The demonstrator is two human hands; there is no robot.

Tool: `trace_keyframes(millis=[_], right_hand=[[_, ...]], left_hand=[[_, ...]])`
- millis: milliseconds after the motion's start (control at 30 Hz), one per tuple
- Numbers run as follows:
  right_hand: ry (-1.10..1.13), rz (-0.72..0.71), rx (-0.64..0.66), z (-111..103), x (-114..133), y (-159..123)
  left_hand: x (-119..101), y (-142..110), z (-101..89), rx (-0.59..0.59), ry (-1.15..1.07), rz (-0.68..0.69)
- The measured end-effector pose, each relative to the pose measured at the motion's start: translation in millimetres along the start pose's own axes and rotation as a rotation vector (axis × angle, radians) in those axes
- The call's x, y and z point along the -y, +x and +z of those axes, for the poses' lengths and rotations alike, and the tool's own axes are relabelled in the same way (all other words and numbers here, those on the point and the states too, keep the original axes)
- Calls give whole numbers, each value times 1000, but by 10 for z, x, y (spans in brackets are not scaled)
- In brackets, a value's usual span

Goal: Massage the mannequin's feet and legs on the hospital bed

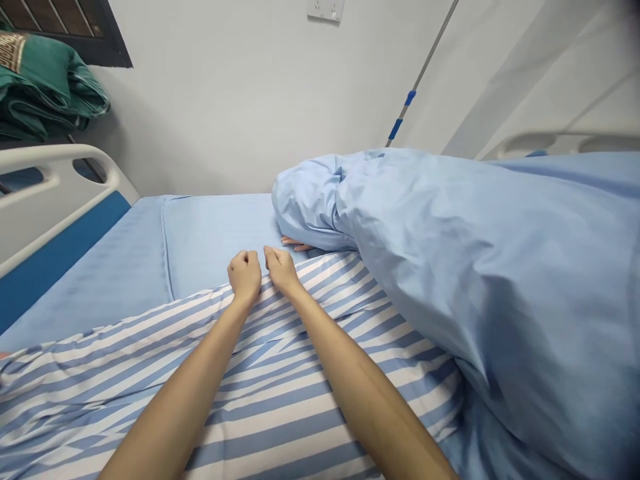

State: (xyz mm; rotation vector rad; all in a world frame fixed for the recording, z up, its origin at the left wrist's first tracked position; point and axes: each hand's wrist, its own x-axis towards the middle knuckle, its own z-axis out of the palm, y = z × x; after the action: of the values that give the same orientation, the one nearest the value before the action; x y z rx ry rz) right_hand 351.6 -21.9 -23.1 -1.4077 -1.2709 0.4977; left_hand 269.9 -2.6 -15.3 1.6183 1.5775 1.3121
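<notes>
Both my arms reach forward over a blue-and-white striped garment [280, 393] lying on a hospital bed. My left hand [245, 275] and my right hand [281, 268] sit side by side at the garment's far edge, each closed with fingers curled onto the striped cloth. Just beyond my right hand, a few fingers of another person's hand [295, 244] stick out from under a bunched light blue quilt [450, 253].
A light blue sheet [200, 233] covers the mattress. A white and blue bed rail [55, 207] runs along the left, another rail [560, 141] at the far right. Folded green cloth [45, 87] lies at the upper left. A metal pole [415, 87] leans against the white wall.
</notes>
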Motion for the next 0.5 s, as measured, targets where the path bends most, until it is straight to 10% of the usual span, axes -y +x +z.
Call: trace_keyframes(millis=[233,500], right_hand=[[194,101,-85,-48,-32,61],[-247,-134,-119,-275,128,65]], left_hand=[[-158,-98,305,-2,-115,-25],[-61,-134,329,58,-64,31]])
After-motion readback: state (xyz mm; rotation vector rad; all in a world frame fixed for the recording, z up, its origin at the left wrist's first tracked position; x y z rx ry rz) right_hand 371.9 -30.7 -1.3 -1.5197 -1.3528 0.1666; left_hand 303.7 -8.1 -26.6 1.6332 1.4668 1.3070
